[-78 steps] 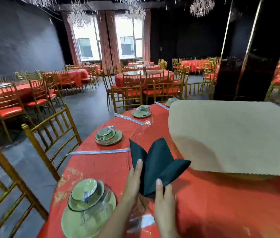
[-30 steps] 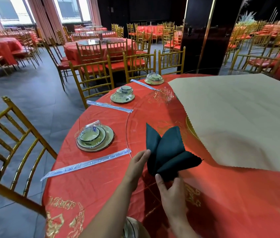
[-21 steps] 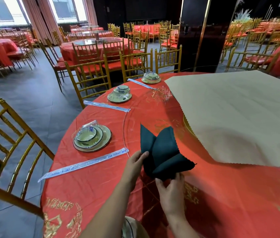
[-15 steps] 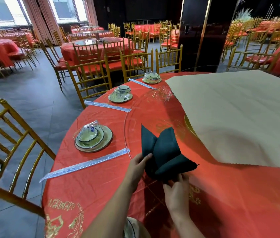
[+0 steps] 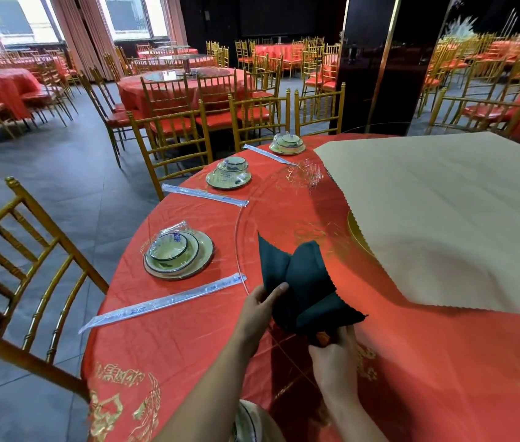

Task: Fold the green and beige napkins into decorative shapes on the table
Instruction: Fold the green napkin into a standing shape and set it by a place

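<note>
We are pinching green napkin (image 5: 300, 282) base with right hand (image 5: 332, 352), gripping its left flap with left hand (image 5: 258, 306); napkin standing on glass turntable (image 5: 284, 205) near table (image 5: 188, 346) edge, beige napkin (image 5: 443, 218) lying spread beside. Judging: we are needing firm base pinch, fanning 3 points evenly.

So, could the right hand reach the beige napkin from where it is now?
Probably yes, once it lets go: the right hand pinches the green napkin at its base, and the beige napkin lies close on its right, with only red tablecloth between.
</note>
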### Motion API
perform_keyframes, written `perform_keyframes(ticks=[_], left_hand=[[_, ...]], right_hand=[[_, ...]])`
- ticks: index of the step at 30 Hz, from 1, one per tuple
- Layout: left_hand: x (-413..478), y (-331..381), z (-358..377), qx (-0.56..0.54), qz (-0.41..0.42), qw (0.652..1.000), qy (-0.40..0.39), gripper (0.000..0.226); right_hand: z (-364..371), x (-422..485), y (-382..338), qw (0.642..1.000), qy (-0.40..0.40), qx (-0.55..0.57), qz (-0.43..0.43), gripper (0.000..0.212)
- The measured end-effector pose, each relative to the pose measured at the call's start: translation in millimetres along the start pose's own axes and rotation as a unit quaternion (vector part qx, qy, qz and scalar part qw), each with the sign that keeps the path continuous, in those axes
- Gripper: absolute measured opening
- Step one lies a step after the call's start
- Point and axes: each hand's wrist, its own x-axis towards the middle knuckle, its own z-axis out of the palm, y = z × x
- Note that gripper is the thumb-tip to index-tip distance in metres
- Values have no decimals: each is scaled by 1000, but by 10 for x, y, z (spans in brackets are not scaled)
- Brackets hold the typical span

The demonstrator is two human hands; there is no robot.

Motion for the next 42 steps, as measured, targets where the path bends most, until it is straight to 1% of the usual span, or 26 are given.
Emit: perform_keyframes(ticks=[3,6,10,12,15,16,17,19,21,26,28,30,31,33,34,35,37,39,40,42], left_hand=[[-13,26,6,-9,3,1000,4,23],[-25,38,-14,-13,7,1000,2,27],[-45,34,-30,-38,6,999,-3,29],[-52,35,-21,-49,7,999,-7,28],[-39,20,-23,-54,10,998,-17,28],[-30,18,-20,-53,10,998,-17,27],[-20,19,-13,-49,8,999,-14,27],[21,13,10,-32,1,999,-1,24],[64,10,46,-2,-1,1000,18,18],[134,-11,104,115,10,993,35,14],[147,-17,108,133,18,990,37,13],[142,-20,106,118,16,992,33,11],[137,-26,101,113,16,993,30,11],[128,-50,77,127,14,992,21,12],[123,-65,60,132,14,991,13,12],[113,-70,45,132,17,991,6,12],[114,-86,8,144,24,989,-2,12],[122,-102,-23,178,27,984,-6,13],[123,-109,-28,188,31,982,-10,12],[109,-105,-20,169,41,985,-11,11]], right_hand=[[-16,-9,-5,999,8,-50,2,60],[-45,-20,-6,996,-7,-84,6,64],[-42,-43,-20,999,5,-51,-5,49],[-23,-50,-23,999,10,-45,-20,46],[-27,-49,-34,1000,7,-18,1,42],[-33,-35,-26,1000,1,-27,-1,40],[-35,-17,-7,998,-3,-60,0,40],[-32,33,20,992,-10,-127,11,49],[-36,71,26,986,-3,-167,9,50],[-55,144,30,975,-22,-221,10,36],[-49,155,54,971,-29,-237,5,34],[-42,160,76,973,-30,-230,10,38],[-34,159,86,977,-24,-210,10,38],[-36,123,49,994,-3,-108,12,27],[-44,96,23,999,6,-49,15,25],[-55,80,-2,1000,5,-9,20,29],[-66,44,-35,999,-15,19,30,37],[-71,40,-49,999,-30,22,27,41],[-81,45,-67,999,-32,25,25,41],[-92,54,-82,998,-33,33,32,34]])
